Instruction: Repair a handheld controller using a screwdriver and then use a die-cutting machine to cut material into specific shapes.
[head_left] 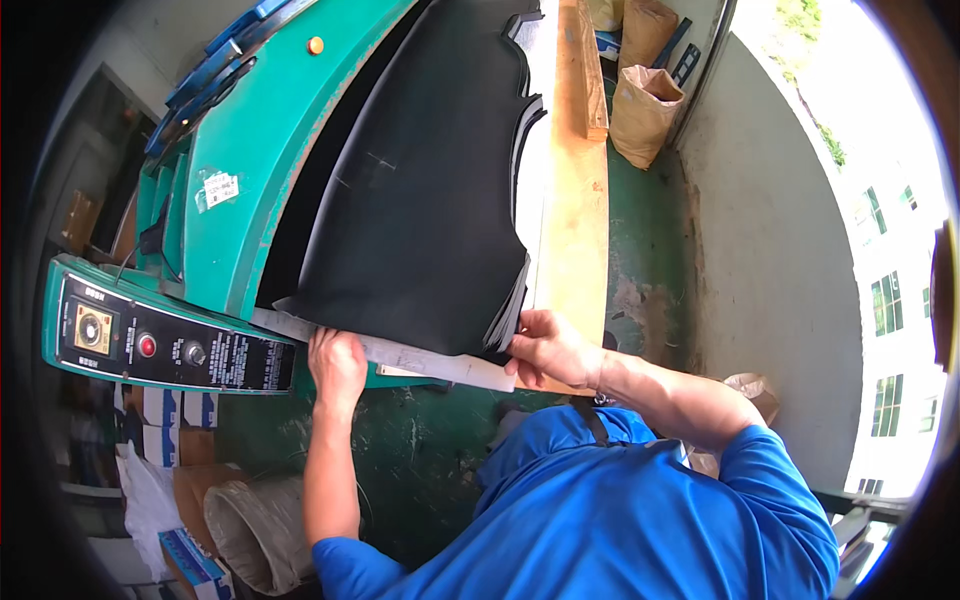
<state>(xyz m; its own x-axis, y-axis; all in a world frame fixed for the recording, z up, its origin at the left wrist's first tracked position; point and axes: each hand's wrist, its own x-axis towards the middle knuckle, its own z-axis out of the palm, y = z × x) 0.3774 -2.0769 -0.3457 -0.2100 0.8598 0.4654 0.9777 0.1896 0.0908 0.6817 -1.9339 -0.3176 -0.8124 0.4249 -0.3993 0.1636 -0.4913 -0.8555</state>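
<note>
A stack of black, leather-like sheets (pixel 420 190) lies on a pale cutting board (pixel 450 367) in the green press machine (pixel 240 150). Their right edges are wavy and fanned into several layers. My left hand (pixel 338 365) is closed over the near edge of the stack, close to its left corner; its fingertips are partly hidden. At the near right corner, my right hand (pixel 552 348) pinches the layered sheets between thumb and fingers, just above the board's end.
A control panel (pixel 170 335) with a dial and red button juts out at left. A wooden table (pixel 575 230) carries a wooden bar (pixel 592 80) along the right. Paper sacks (pixel 645 115) stand at the far right, and a large pale sack (pixel 262 530) at lower left.
</note>
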